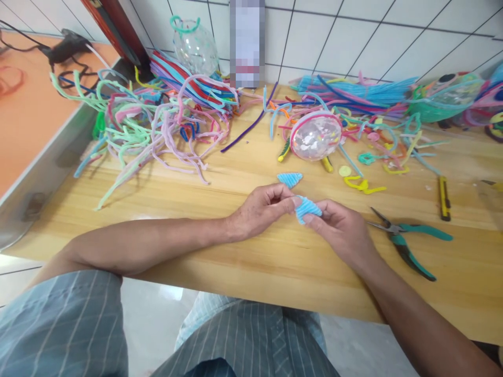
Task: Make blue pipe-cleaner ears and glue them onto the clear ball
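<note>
My left hand (262, 209) and my right hand (341, 230) meet over the wooden table (220, 262), both pinching a small light-blue folded pipe-cleaner piece (307, 209). My left fingertips hold its left end, my right fingers its right side. A second light-blue fan-shaped piece (290, 179) lies on the table just beyond my hands. Farther back sits a clear plastic ball (315, 137) with a pink pipe-cleaner rim.
Teal-handled pliers (408, 238) lie right of my right hand, with a yellow utility knife (444, 198) beyond. Tangled pipe cleaners (157, 123) cover the back left, straight bundles (361, 91) the back right. A glue gun (66, 47) rests on the orange surface.
</note>
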Demonstrator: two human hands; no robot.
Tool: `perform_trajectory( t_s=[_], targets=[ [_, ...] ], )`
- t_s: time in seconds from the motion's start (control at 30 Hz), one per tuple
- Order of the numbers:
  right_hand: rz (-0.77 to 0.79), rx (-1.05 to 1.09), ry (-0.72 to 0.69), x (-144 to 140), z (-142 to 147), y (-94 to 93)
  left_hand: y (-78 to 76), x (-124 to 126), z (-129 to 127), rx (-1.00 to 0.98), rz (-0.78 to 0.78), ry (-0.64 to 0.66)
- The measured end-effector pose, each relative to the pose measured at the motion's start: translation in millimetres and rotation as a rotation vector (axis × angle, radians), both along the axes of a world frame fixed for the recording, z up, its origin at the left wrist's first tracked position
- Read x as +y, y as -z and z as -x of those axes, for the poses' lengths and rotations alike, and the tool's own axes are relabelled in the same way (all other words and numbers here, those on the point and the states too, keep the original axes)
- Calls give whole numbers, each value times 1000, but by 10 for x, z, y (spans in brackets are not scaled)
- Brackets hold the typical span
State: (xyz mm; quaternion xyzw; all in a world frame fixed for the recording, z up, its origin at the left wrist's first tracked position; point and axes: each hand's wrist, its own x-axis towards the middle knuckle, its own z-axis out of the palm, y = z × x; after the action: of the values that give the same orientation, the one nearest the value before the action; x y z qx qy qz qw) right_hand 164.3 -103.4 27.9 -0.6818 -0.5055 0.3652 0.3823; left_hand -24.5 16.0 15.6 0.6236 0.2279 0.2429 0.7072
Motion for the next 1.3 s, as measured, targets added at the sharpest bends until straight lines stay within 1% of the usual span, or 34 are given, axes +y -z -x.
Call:
perform_trajectory(
  t_s=[0.2,0.33,0.4,0.47,0.53,0.63,0.8,0.93,1.03,1.13,1.2,1.3],
  targets=[
    [-74,-213,30,-48,55,30,-21,-40,9,80,25,-17],
    [-110,-254,52,-52,76,34,-70,-43,12,172,67,-20],
    [-94,-223,61,-45,66,38,-81,-43,5,174,88,-14],
    [-53,-145,65,-33,43,40,-72,-46,-4,129,102,8],
    [-16,-53,58,-19,19,39,-41,-50,-9,69,101,44],
    [3,29,44,-3,-1,27,26,-48,-5,41,79,77],
    [-1,66,34,-10,-12,-19,86,-32,8,44,61,53],
    [-19,28,70,-25,-16,-36,72,-65,-13,12,48,95],
    [-16,52,68,-18,-9,-33,73,-89,-24,33,-39,126],
    [-70,95,93,5,-2,-22,58,-78,-15,101,-139,185],
    [-110,130,114,21,3,-12,21,-59,-8,147,-180,235],
    [-113,162,90,36,12,2,-48,-39,-6,193,-211,256]
  ],
)
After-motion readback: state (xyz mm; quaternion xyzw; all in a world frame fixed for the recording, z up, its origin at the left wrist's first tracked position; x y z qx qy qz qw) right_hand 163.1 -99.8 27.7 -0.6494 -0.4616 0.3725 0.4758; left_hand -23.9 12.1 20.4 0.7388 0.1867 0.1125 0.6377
